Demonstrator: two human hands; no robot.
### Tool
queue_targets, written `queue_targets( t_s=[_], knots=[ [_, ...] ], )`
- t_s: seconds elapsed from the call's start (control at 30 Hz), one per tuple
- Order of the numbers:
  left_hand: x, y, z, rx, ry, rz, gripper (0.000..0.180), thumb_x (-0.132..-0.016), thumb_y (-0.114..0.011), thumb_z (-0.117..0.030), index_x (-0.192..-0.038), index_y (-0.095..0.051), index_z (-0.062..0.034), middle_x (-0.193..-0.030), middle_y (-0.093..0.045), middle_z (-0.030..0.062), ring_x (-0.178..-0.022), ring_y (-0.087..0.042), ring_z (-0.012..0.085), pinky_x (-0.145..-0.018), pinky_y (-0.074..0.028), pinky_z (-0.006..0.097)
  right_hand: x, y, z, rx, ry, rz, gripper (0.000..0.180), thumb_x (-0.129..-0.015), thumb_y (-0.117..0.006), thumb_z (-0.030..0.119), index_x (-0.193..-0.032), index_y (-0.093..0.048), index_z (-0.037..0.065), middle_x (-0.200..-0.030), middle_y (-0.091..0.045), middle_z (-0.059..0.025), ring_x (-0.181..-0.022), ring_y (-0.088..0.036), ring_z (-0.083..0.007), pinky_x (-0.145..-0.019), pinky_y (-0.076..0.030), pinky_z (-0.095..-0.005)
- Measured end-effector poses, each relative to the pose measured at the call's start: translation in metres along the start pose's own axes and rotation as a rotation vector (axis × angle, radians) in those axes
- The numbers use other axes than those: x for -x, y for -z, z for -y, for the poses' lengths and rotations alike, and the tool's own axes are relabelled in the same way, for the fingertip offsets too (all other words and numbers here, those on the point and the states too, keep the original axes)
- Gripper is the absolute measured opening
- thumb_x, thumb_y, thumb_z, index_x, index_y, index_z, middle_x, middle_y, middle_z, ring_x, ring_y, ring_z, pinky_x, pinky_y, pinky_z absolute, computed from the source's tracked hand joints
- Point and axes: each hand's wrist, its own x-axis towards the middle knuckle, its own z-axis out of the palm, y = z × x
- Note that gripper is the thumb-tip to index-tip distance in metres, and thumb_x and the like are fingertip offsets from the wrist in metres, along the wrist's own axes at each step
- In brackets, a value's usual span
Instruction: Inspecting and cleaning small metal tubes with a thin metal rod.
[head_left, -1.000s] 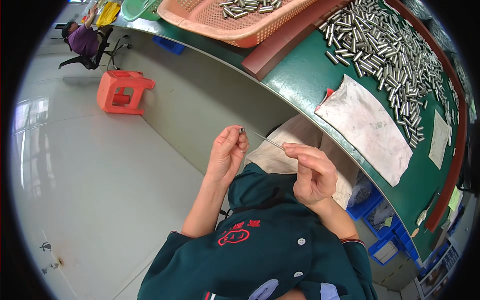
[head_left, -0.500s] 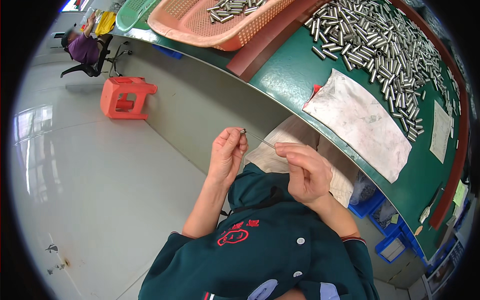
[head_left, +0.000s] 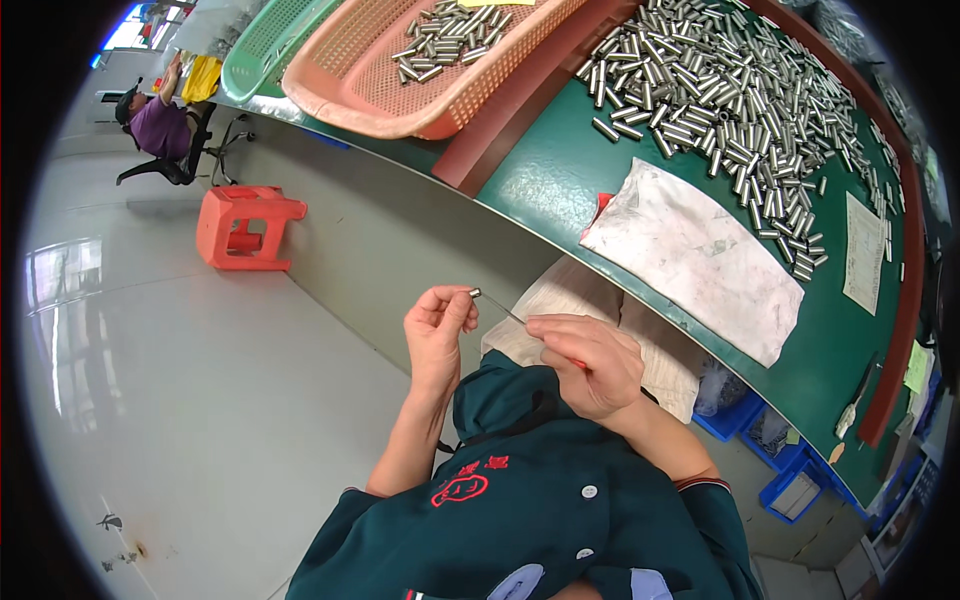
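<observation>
Between the thumb and fingertips of my left hand (head_left: pixel 438 330) is a small shiny metal tube (head_left: pixel 475 293), its end facing up. My right hand (head_left: pixel 598 365) is closed round a thin metal rod tool (head_left: pixel 508 314), whose tip points at the tube. A bit of red, perhaps its handle, peeks out below my right fingers; most of the grip is hidden. Whether the tip is inside the tube or only touching it, I cannot tell. Both hands are above my lap, in front of the green table (head_left: pixel 535 185).
Many loose metal tubes (head_left: pixel 740 120) are heaped on the table beside a stained white cloth (head_left: pixel 700 260). A pink basket (head_left: pixel 420 125) with more tubes stands at the far side, next to a green basket (head_left: pixel 245 75). A red stool (head_left: pixel 245 228) and a seated person (head_left: pixel 165 128) are at left.
My right fingers have curled further round the rod tool, and its red part now shows. The tube stays in my left hand. The whole view has shifted slightly, showing more of the pink basket.
</observation>
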Motion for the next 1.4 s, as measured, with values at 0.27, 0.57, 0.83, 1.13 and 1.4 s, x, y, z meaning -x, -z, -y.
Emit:
queue_targets(
  t_s=[0.27, 0.57, 0.83, 1.13, 1.4],
  knots=[
    [-0.002, -0.010, -0.007, -0.085, -0.195, -0.130, 0.012, -0.083, -0.056, -0.011, -0.085, -0.057, 0.0004, -0.067, -0.054, 0.0031, -0.059, -0.048, 0.0084, -0.056, -0.039, 0.021, -0.005, 0.002, 0.015, -0.117, 0.036, 0.190, 0.028, -0.063, -0.056, -0.013, -0.089, -0.052, -0.005, -0.090, -0.060, -0.0191, -0.085, -0.061, -0.0312, -0.069, -0.052, -0.0344],
    [-0.007, 0.007, 0.005, 0.673, 0.231, 0.253, 0.027, -0.088, -0.047, -0.032, -0.078, -0.047, -0.0069, -0.063, -0.034, -0.0011, -0.056, -0.031, 0.0086, -0.052, -0.029, 0.021, -0.011, 0.008, 0.020, -0.270, -0.003, 0.104, 0.025, -0.066, -0.054, -0.013, -0.090, -0.051, -0.003, -0.089, -0.060, -0.0172, -0.085, -0.061, -0.0318, -0.072, -0.051, -0.0384],
    [-0.007, 0.008, 0.015, 0.733, 0.312, 0.287, 0.031, -0.088, -0.044, -0.034, -0.074, -0.046, -0.0064, -0.060, -0.034, -0.0004, -0.054, -0.032, 0.0094, -0.050, -0.029, 0.021, -0.009, -0.006, 0.014, -0.240, 0.002, 0.122, 0.015, -0.077, -0.046, -0.009, -0.090, -0.047, -0.001, -0.079, -0.061, -0.0173, -0.075, -0.062, -0.0343, -0.062, -0.053, -0.0363],
    [-0.007, 0.008, 0.014, 0.646, 0.387, 0.198, 0.034, -0.089, -0.043, -0.034, -0.070, -0.044, -0.0060, -0.059, -0.035, -0.0007, -0.053, -0.033, 0.0089, -0.048, -0.029, 0.022, -0.005, -0.011, 0.006, -0.230, -0.013, 0.127, 0.015, -0.074, -0.048, -0.010, -0.088, -0.051, -0.003, -0.081, -0.061, -0.0188, -0.075, -0.062, -0.0345, -0.063, -0.053, -0.0377],
    [-0.020, 0.015, 0.012, 0.484, 0.283, 0.004, 0.017, -0.085, -0.054, -0.018, -0.083, -0.053, -0.0007, -0.069, -0.048, -0.0003, -0.060, -0.042, 0.0084, -0.055, -0.035, 0.020, -0.014, 0.008, 0.018, -0.273, 0.063, 0.161, 0.015, -0.069, -0.057, -0.005, -0.084, -0.055, -0.002, -0.090, -0.060, -0.0172, -0.082, -0.061, -0.0331, -0.066, -0.053, -0.0371]
  ],
)
